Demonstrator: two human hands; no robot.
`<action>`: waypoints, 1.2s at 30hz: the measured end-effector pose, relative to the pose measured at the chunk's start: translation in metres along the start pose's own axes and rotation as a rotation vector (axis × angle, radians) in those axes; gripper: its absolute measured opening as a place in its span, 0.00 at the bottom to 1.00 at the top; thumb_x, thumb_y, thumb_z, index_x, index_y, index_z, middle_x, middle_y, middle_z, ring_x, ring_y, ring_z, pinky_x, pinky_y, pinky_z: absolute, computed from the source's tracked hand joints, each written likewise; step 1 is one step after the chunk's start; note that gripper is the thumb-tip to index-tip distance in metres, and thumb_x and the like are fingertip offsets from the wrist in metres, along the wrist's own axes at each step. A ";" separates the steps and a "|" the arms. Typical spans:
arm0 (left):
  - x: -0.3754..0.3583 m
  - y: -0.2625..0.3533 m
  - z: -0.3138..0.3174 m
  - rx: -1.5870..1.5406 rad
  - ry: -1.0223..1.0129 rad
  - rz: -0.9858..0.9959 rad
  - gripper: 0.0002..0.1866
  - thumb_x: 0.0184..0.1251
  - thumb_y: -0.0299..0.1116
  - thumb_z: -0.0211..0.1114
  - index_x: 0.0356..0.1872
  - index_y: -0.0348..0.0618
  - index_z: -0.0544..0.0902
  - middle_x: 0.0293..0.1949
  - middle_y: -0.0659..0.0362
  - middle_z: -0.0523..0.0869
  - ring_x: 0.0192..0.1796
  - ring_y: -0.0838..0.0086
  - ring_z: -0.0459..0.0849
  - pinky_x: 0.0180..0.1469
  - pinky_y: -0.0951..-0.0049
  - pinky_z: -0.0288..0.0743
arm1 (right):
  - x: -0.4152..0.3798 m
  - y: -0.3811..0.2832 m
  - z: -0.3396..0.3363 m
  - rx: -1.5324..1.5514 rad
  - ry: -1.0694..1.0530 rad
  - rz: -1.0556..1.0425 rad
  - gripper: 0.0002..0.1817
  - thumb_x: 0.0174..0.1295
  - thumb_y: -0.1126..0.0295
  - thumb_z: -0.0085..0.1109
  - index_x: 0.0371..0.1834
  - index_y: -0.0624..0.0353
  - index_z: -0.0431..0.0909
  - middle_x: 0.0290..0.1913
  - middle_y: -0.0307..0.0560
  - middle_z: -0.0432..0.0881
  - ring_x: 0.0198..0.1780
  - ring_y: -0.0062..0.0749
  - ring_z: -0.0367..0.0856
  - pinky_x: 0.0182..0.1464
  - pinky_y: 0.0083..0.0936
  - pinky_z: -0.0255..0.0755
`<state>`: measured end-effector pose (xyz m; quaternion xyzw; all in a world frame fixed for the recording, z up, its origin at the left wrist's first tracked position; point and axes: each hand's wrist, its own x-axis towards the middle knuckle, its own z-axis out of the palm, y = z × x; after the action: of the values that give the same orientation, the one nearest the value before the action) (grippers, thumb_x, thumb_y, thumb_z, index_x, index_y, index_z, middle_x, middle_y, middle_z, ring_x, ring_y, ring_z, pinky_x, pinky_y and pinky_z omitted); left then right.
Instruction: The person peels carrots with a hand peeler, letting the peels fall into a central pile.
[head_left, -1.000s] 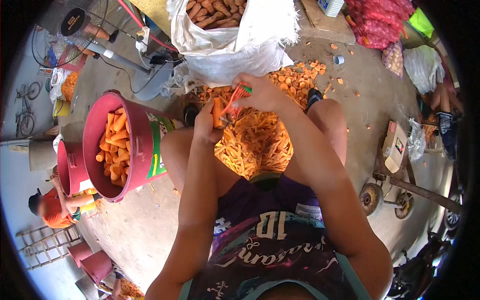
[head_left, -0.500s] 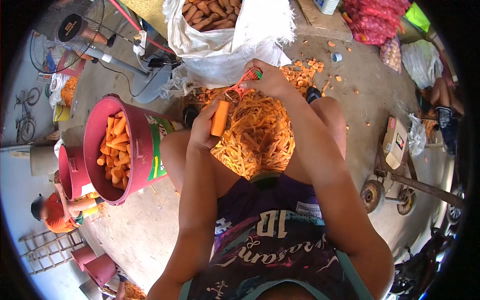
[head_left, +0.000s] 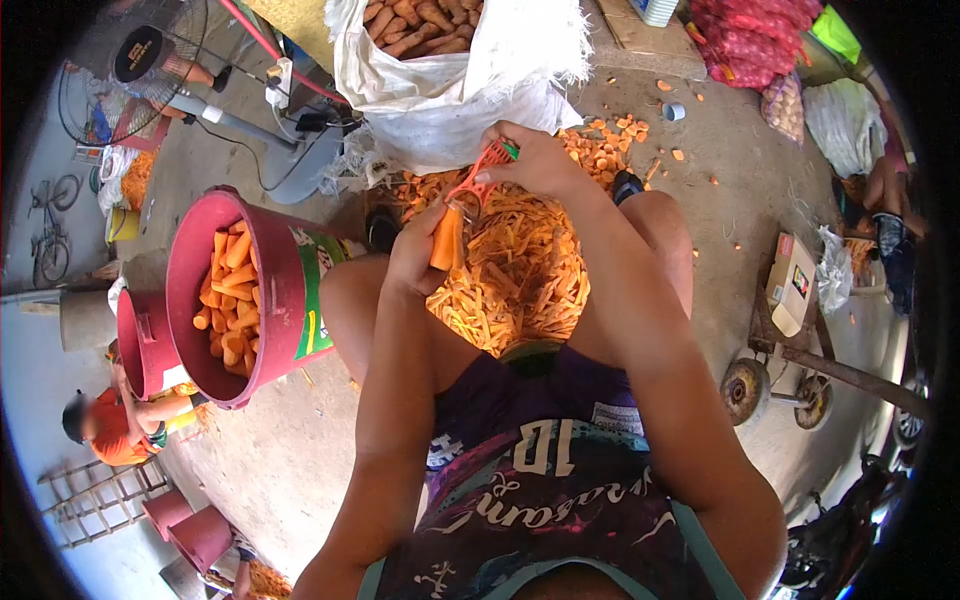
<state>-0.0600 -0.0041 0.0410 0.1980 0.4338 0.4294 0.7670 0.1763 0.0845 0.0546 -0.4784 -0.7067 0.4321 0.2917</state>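
Note:
My left hand (head_left: pixel 413 252) is closed around an orange carrot (head_left: pixel 446 240), whose far end points up and away from me. In my right hand (head_left: pixel 535 162) is a red peeler (head_left: pixel 490 160), its head against or very near the top of the carrot; contact is hard to make out. A big heap of carrot peelings (head_left: pixel 525 270) lies below both hands, between my legs. Just beyond the hands stands a white sack (head_left: pixel 450 110) of unpeeled carrots (head_left: pixel 425 25). To my left, a large red bucket (head_left: pixel 182 300) holds peeled carrots (head_left: pixel 235 290).
Cut carrot pieces (head_left: pixel 610 145) litter the floor past the heap. A standing fan (head_left: pixel 140 55) is at the far left, its cable on the floor. A trolley (head_left: pixel 790 350) stands right, red mesh sacks (head_left: pixel 745 40) at the back. A person (head_left: pixel 120 425) sits at the left.
The peeler has come down and left onto or near the carrot's top. The carrot has turned in my left hand, so its side now shows a rounder face.

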 end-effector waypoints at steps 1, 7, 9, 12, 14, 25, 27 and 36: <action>-0.003 0.003 0.005 0.026 0.041 -0.025 0.21 0.90 0.44 0.53 0.73 0.47 0.77 0.48 0.59 0.85 0.37 0.74 0.86 0.39 0.70 0.84 | 0.001 0.001 -0.003 0.039 -0.013 0.053 0.31 0.55 0.56 0.86 0.59 0.52 0.82 0.56 0.46 0.89 0.61 0.37 0.86 0.66 0.35 0.77; -0.022 0.016 0.012 0.079 -0.019 0.001 0.19 0.90 0.42 0.51 0.67 0.43 0.80 0.50 0.58 0.87 0.37 0.74 0.86 0.39 0.74 0.83 | 0.008 0.013 -0.008 0.009 0.053 0.238 0.30 0.57 0.53 0.85 0.59 0.51 0.82 0.57 0.44 0.88 0.60 0.38 0.85 0.67 0.35 0.76; -0.017 0.013 0.005 0.045 0.072 0.027 0.20 0.91 0.43 0.50 0.68 0.42 0.79 0.50 0.58 0.87 0.36 0.74 0.85 0.39 0.73 0.83 | 0.007 -0.001 -0.009 0.008 0.015 0.222 0.30 0.57 0.53 0.85 0.59 0.51 0.82 0.57 0.45 0.88 0.60 0.39 0.86 0.66 0.36 0.77; 0.005 0.000 -0.022 -0.056 0.087 0.079 0.20 0.91 0.44 0.50 0.69 0.44 0.78 0.50 0.59 0.86 0.37 0.73 0.85 0.38 0.69 0.83 | -0.008 -0.020 0.010 -0.018 -0.075 0.075 0.31 0.57 0.54 0.85 0.60 0.51 0.81 0.56 0.46 0.89 0.58 0.39 0.87 0.63 0.36 0.78; 0.018 -0.008 -0.038 -0.104 -0.023 0.099 0.20 0.91 0.46 0.50 0.70 0.48 0.78 0.53 0.60 0.87 0.39 0.73 0.85 0.38 0.67 0.83 | -0.017 -0.026 0.029 -0.086 -0.132 -0.119 0.31 0.55 0.56 0.85 0.61 0.51 0.82 0.56 0.46 0.90 0.59 0.38 0.87 0.63 0.35 0.78; 0.000 -0.003 -0.005 0.147 0.077 0.013 0.22 0.90 0.48 0.52 0.72 0.46 0.77 0.48 0.60 0.87 0.37 0.75 0.85 0.35 0.71 0.82 | 0.001 0.005 -0.003 -0.032 0.034 0.057 0.29 0.56 0.58 0.85 0.58 0.53 0.82 0.50 0.45 0.90 0.53 0.36 0.88 0.62 0.33 0.79; -0.004 -0.002 -0.009 0.192 0.058 0.006 0.22 0.90 0.48 0.52 0.70 0.47 0.78 0.45 0.61 0.87 0.36 0.76 0.84 0.35 0.72 0.82 | 0.001 0.004 -0.006 0.007 0.027 0.180 0.28 0.56 0.58 0.85 0.58 0.52 0.82 0.49 0.44 0.90 0.53 0.36 0.88 0.62 0.32 0.79; 0.008 -0.006 -0.009 -0.090 0.049 0.066 0.22 0.91 0.48 0.51 0.68 0.44 0.79 0.49 0.60 0.88 0.43 0.72 0.87 0.46 0.68 0.86 | -0.017 -0.025 0.027 -0.028 -0.153 -0.044 0.29 0.56 0.60 0.85 0.58 0.52 0.82 0.53 0.44 0.90 0.56 0.37 0.88 0.64 0.33 0.78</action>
<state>-0.0621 -0.0015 0.0281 0.1669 0.4258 0.4783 0.7497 0.1500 0.0552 0.0650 -0.4322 -0.7432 0.4510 0.2396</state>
